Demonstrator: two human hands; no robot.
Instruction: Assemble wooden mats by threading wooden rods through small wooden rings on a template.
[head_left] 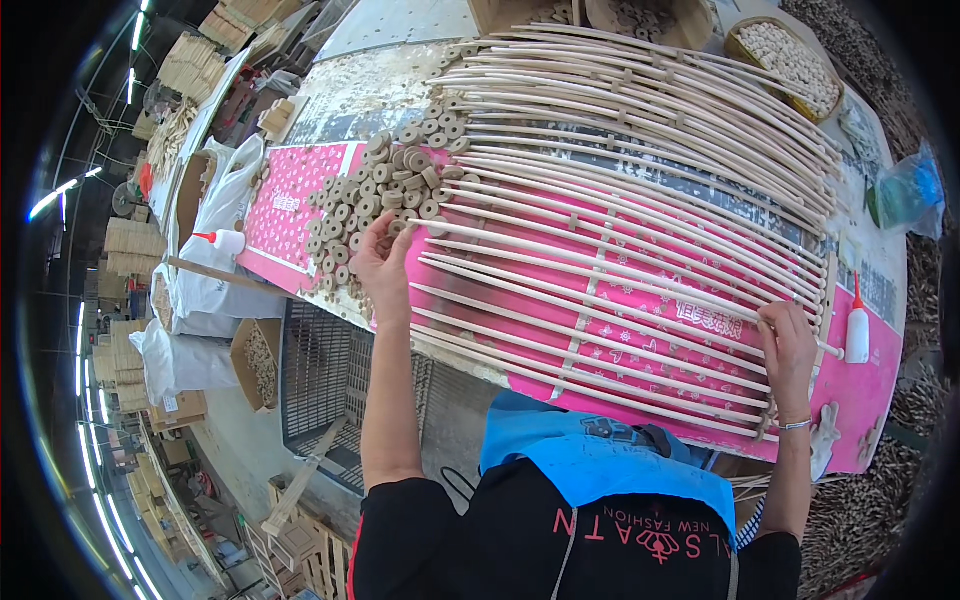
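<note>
A row of long, pale wooden rods (pixel 600 305) lies side by side across a pink printed sheet. My left hand (pixel 384 262) pinches the left end of one rod (pixel 520 235), beside a heap of small wooden discs with centre holes (pixel 362 205). Near the right end of what looks like the same rod, my right hand (pixel 790 345) has its fingers closed around it, and the tip sticks out past them. Close by the right hand stands a white squeeze bottle with a red nozzle (pixel 857 332). Small discs sit on some of the farther rods (pixel 640 110).
Another red-tipped bottle (pixel 225 241) lies at the table's left edge. A basket of pale small pieces (pixel 790 68) and open boxes (pixel 655 18) stand at the far side. White sacks (pixel 215 240) and a dark slatted crate (pixel 325 360) are left of the table.
</note>
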